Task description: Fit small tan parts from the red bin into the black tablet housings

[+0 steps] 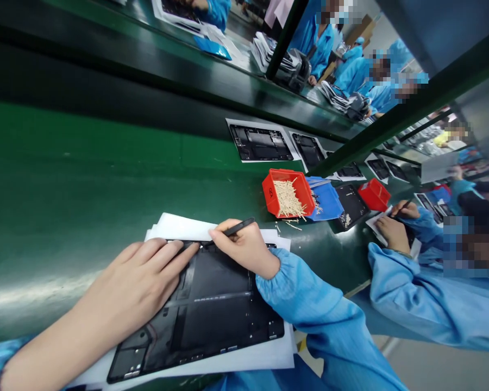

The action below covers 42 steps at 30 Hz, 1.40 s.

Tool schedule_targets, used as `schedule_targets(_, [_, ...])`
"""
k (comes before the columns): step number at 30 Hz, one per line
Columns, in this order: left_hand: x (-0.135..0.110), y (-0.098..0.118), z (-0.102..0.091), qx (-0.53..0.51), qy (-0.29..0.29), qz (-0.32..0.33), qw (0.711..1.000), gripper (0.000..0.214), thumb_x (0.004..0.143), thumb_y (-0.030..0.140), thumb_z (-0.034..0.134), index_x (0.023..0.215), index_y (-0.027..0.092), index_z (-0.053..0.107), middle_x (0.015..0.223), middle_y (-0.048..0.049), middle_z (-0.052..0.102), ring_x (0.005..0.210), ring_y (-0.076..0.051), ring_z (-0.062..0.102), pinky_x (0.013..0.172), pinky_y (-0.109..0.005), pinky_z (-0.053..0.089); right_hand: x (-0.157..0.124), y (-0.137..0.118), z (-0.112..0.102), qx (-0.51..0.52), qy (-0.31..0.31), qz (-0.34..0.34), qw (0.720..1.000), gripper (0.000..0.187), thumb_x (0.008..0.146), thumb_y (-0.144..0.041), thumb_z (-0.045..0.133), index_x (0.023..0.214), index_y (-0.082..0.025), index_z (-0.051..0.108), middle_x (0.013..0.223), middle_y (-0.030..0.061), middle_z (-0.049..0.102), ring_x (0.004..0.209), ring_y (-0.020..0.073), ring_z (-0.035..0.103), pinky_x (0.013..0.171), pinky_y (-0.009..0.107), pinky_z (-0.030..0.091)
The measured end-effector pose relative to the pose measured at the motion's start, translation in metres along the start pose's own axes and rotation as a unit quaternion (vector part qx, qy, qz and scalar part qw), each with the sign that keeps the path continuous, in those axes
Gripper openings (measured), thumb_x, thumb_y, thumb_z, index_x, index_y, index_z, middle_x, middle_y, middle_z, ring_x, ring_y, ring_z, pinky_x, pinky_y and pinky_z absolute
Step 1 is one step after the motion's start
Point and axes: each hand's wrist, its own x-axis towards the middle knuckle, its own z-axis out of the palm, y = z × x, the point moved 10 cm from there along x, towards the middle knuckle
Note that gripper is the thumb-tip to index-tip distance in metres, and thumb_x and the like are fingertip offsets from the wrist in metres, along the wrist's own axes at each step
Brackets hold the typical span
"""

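A black tablet back shell (212,320) lies on white paper sheets (179,225) on the green bench in front of me. My left hand (140,274) rests flat on its upper left edge, fingers stretched out toward the top corner. My right hand (244,247) is closed around thin black tweezers (238,227), their tip pointing at the shell's top edge close to my left fingertips. A blue sleeve covers my right forearm.
A red bin (287,191) of small pale sticks stands to the right, with a blue bin (328,200) and another red bin (374,194) beyond. More black shells (261,143) ride the green belt. A co-worker's hands (395,231) work at the right.
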Motion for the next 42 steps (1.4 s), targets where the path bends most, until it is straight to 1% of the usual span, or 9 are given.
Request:
schedule_targets(4, [0.001,0.003,-0.006,0.007,0.037,0.029,0.999,0.050,0.107,0.018,0.040,0.154,0.012,0.056,0.120,-0.0162,0.076,0.099,-0.035,0.064,0.080,-0.049,0.047,0.000,0.009,0.008,0.029,-0.019,0.009,0.999,0.026,0.096,-0.043,0.069,0.094,-0.020,0.080,0.085,0.0037,0.077,0.073,0.0162,0.069,0.060,0.025,0.053])
schedule_targets(8, [0.002,0.002,-0.007,0.002,0.044,0.035,0.998,0.053,0.104,0.017,0.041,0.155,0.015,0.056,0.115,-0.0156,0.076,0.096,-0.035,0.064,0.078,-0.048,0.047,0.002,0.011,0.007,0.039,-0.014,0.010,0.999,0.023,0.097,-0.038,0.067,0.093,-0.019,0.079,0.086,0.0037,0.077,0.074,0.0159,0.069,0.060,0.025,0.052])
schedule_targets(13, [0.001,0.001,-0.003,0.016,0.011,0.025,0.999,0.052,0.107,0.018,0.037,0.157,0.017,0.053,0.120,-0.0147,0.076,0.099,-0.033,0.065,0.080,-0.048,0.050,0.003,0.007,0.004,0.028,-0.002,-0.008,1.000,0.020,0.096,-0.034,0.067,0.089,-0.019,0.078,0.086,0.0029,0.078,0.070,0.0147,0.066,0.062,0.026,0.052])
schedule_targets(17, [0.004,0.003,-0.002,0.024,-0.012,0.017,0.999,0.051,0.109,0.019,0.035,0.157,0.016,0.053,0.124,-0.0146,0.074,0.105,-0.034,0.065,0.081,-0.049,0.052,0.002,0.004,0.004,-0.008,0.001,-0.016,1.000,0.020,0.098,-0.033,0.065,0.092,-0.019,0.079,0.090,0.0037,0.080,0.075,0.0165,0.071,0.066,0.027,0.055])
schedule_targets(22, [0.009,0.005,-0.008,0.036,-0.012,0.018,0.999,0.050,0.108,0.016,0.033,0.150,0.016,0.060,0.114,-0.0127,0.076,0.099,-0.033,0.066,0.079,-0.048,0.048,-0.001,-0.008,0.002,-0.039,0.011,-0.059,0.997,0.022,0.101,-0.030,0.063,0.092,-0.020,0.080,0.094,0.0047,0.082,0.084,0.0190,0.077,0.077,0.028,0.060])
schedule_targets(26, [0.011,0.010,-0.018,0.037,0.020,0.036,0.998,0.054,0.102,0.010,0.033,0.145,0.012,0.065,0.104,-0.0144,0.075,0.088,-0.033,0.064,0.074,-0.048,0.044,-0.006,-0.023,0.000,-0.095,0.025,-0.120,0.988,0.023,0.102,-0.029,0.061,0.092,-0.020,0.080,0.095,0.0056,0.084,0.089,0.0198,0.079,0.084,0.029,0.061])
schedule_targets(31, [0.014,0.012,-0.021,0.028,0.042,0.029,0.998,0.055,0.098,0.006,0.035,0.143,0.011,0.066,0.098,-0.0131,0.073,0.086,-0.033,0.060,0.075,-0.047,0.041,-0.011,-0.032,0.002,-0.156,0.032,-0.163,0.974,0.024,0.104,-0.029,0.060,0.093,-0.021,0.080,0.097,0.0063,0.085,0.087,0.0192,0.080,0.082,0.028,0.062])
schedule_targets(36, [0.015,0.014,-0.021,0.040,0.061,0.027,0.997,0.052,0.100,0.008,0.035,0.138,0.014,0.070,0.092,-0.0106,0.070,0.084,-0.031,0.058,0.073,-0.046,0.037,-0.011,-0.032,0.004,-0.173,0.024,-0.163,0.971,0.023,0.104,-0.028,0.061,0.093,-0.022,0.080,0.095,0.0047,0.085,0.086,0.0186,0.080,0.081,0.027,0.062])
schedule_targets(42, [0.009,0.012,-0.014,0.027,0.044,0.015,0.999,0.048,0.103,0.012,0.040,0.144,0.011,0.065,0.104,-0.0137,0.073,0.093,-0.034,0.062,0.077,-0.048,0.041,-0.012,-0.038,-0.005,-0.147,0.057,-0.159,0.975,0.023,0.101,-0.024,0.062,0.086,-0.021,0.079,0.089,0.0035,0.084,0.082,0.0183,0.079,0.078,0.026,0.061])
